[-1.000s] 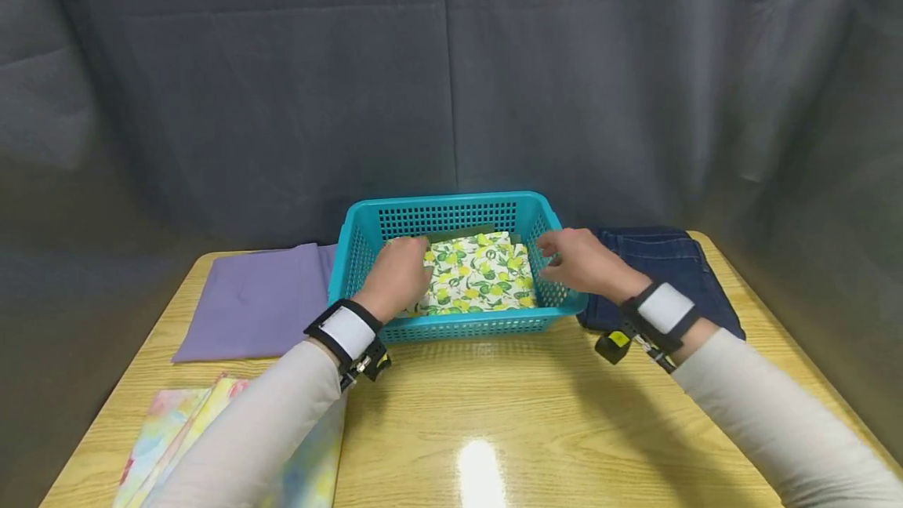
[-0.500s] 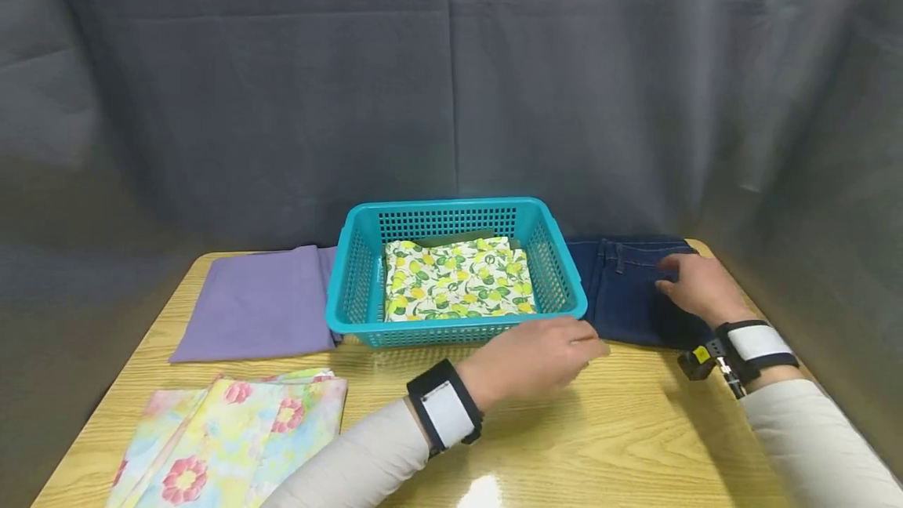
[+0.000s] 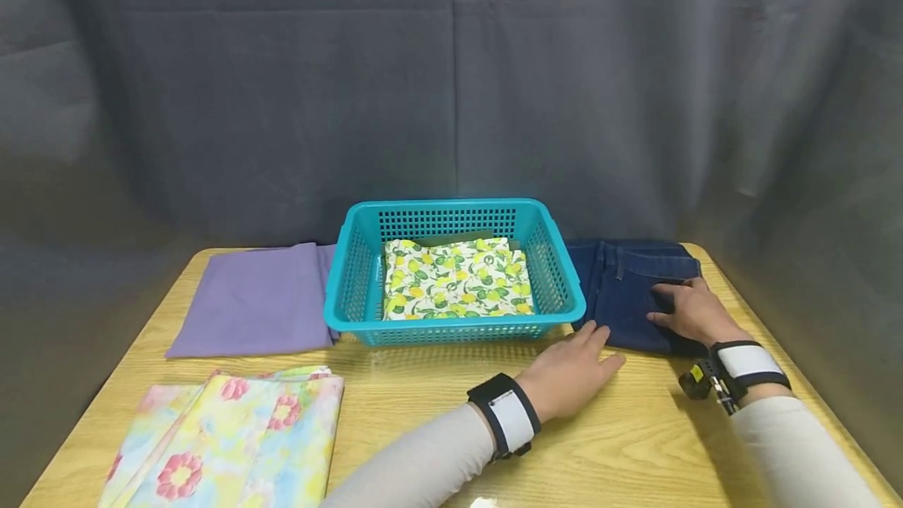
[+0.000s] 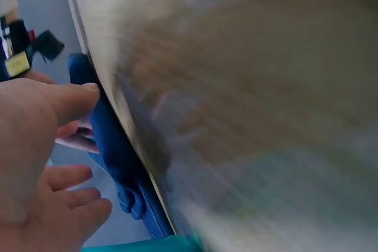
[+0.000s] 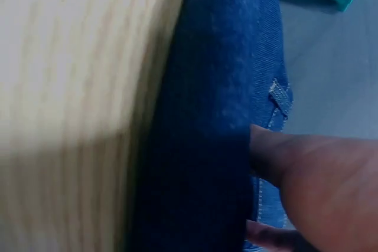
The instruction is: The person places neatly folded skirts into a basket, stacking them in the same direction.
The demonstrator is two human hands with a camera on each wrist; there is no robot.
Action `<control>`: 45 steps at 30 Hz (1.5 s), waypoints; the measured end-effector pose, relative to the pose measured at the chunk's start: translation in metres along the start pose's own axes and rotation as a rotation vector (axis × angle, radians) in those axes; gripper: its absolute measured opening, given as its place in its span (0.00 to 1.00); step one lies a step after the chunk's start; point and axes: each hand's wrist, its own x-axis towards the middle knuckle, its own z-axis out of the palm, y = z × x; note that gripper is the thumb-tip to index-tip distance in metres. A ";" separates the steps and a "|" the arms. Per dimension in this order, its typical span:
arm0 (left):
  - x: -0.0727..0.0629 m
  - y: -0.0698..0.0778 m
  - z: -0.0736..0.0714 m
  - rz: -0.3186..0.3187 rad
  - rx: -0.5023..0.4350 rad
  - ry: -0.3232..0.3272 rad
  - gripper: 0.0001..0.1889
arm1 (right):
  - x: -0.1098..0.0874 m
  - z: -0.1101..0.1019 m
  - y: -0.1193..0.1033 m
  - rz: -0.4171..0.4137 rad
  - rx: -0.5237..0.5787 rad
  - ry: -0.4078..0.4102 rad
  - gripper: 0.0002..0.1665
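Observation:
Folded dark blue jeans (image 3: pixel 624 312) lie on the table to the right of the basket; a belt loop and waistband show on their far side. My right hand (image 3: pixel 694 312) is at their right part, thumb and fingers spread, fingertips right at the denim. In the right wrist view the thumb (image 5: pixel 269 151) meets the denim (image 5: pixel 207 116). My left hand (image 3: pixel 570 373) is low over the table in front of the jeans' near left corner, its fingers extended and apart. The left wrist view has its fingers (image 4: pixel 77 202) beside the jeans (image 4: pixel 112 140), with nothing in them.
A teal basket (image 3: pixel 451 325) holds folded lemon-print cloth (image 3: pixel 458 281) over something dark green. Folded purple cloth (image 3: pixel 261 304) lies to its left, folded floral cloth (image 3: pixel 233 437) at front left. A grey curtain (image 3: pixel 451 100) hangs behind the wooden table (image 3: pixel 423 414).
Both hands have left the basket and moved right. The right hand has come over the jeans and down to them; the left has reached the table before their near edge, its fingers spreading.

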 end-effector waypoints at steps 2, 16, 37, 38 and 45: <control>0.001 0.000 -0.001 -0.032 -0.022 -0.019 0.25 | -0.008 0.000 -0.002 -0.018 -0.003 -0.006 0.36; -0.013 0.007 -0.003 0.131 0.034 -0.009 0.16 | -0.073 0.008 -0.023 -0.135 -0.037 0.053 0.37; -0.084 0.041 -0.006 0.375 -0.090 -0.070 0.18 | -0.142 0.009 -0.066 -0.040 -0.028 -0.232 0.42; -0.087 0.042 -0.006 0.387 -0.095 -0.072 0.19 | -0.143 0.009 -0.067 -0.042 -0.026 -0.245 0.42; -0.102 0.044 -0.002 0.433 -0.123 -0.067 0.19 | -0.155 0.012 -0.082 -0.056 -0.020 -0.247 0.40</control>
